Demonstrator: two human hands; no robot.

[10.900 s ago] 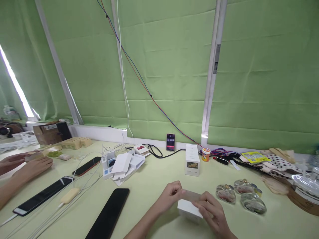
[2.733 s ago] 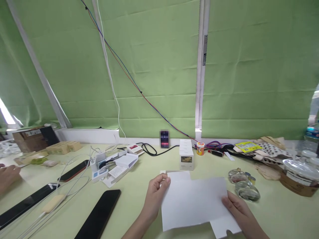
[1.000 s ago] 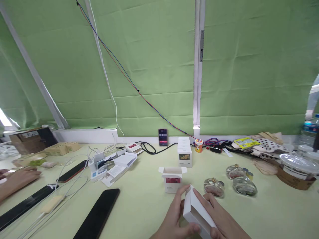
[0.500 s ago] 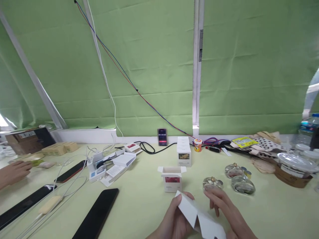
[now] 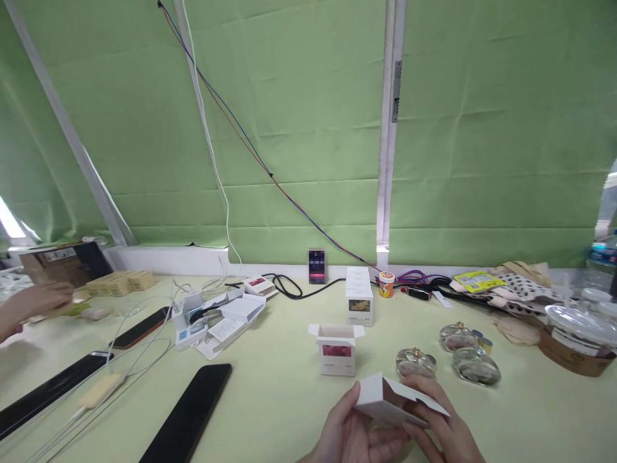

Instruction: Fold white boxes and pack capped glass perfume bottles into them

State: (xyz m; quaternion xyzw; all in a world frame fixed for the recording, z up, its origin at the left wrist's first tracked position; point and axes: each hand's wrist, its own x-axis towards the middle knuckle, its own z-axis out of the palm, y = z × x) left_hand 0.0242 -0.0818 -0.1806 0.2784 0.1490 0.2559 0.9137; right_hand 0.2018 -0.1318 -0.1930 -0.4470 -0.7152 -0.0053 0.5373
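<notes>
My left hand (image 5: 348,429) grips one end of a small white cardboard box (image 5: 378,399), thumb on top and fingers beneath. At the box's other end, my right hand (image 5: 446,421) has its fingers curled around the cut-out edge and partly inside the opening. Just beyond them stands an open white box (image 5: 337,361) with a red picture and its side flaps spread. A round glass bottle (image 5: 414,364) with a gold-coloured neck sits close behind my right fingers. Two similar glass bottles, one (image 5: 457,335) behind the other (image 5: 476,366), rest farther right.
A row of white boxes (image 5: 359,307) and an orange tub (image 5: 386,284) stand at the back. Black phones, one (image 5: 190,411) nearest me, and cables lie left, near torn white packaging (image 5: 231,325). Another person's hand (image 5: 36,302) shows at far left. A lidded bowl (image 5: 578,341) stands right.
The white box has turned, so its opening now shows. My right hand has come in from beside it and taken hold of its right end. The other person's hand has risen slightly.
</notes>
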